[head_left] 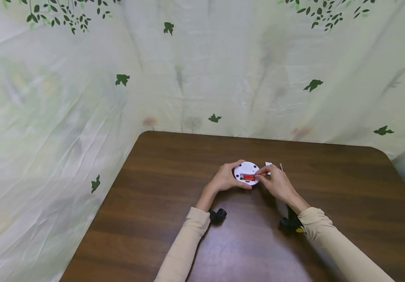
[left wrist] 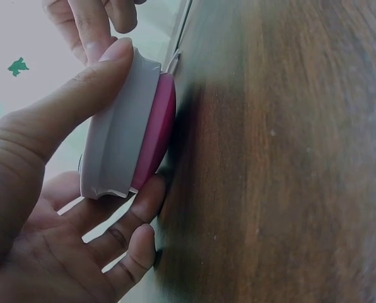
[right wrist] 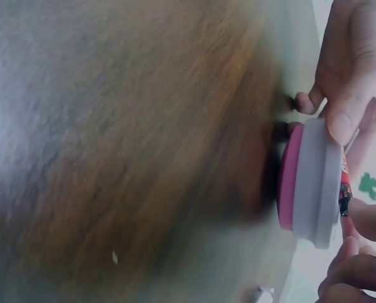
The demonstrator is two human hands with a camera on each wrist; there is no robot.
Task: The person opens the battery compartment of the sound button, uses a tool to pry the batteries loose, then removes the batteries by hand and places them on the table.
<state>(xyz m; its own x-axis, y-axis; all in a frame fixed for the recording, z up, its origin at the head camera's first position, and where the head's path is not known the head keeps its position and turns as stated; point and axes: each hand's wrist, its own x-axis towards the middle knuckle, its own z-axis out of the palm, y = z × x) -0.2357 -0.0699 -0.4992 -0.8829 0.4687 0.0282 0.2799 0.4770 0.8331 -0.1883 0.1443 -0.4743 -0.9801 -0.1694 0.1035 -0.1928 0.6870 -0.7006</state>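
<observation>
My left hand [head_left: 225, 178] grips a round white device [head_left: 247, 167] by its rim, thumb on one side and fingers on the other. The device's perforated face, with small dark feet, is turned up and its pink side [left wrist: 156, 132] is turned to the table. In its uncovered battery compartment lies a red battery [head_left: 248, 177]. At the compartment's right end, my right hand [head_left: 276, 184] pinches with thumb and index finger. In the right wrist view, a red battery with a dark end [right wrist: 345, 189] juts from the face, right at those fingertips.
A small white piece [head_left: 268, 163] lies on the brown wooden table [head_left: 174, 168] just behind my right hand, with a thin stick-like item [head_left: 281, 167] beside it. Black wrist cameras [head_left: 218, 216] hang under both forearms. A leaf-printed curtain [head_left: 202, 78] stands behind the table.
</observation>
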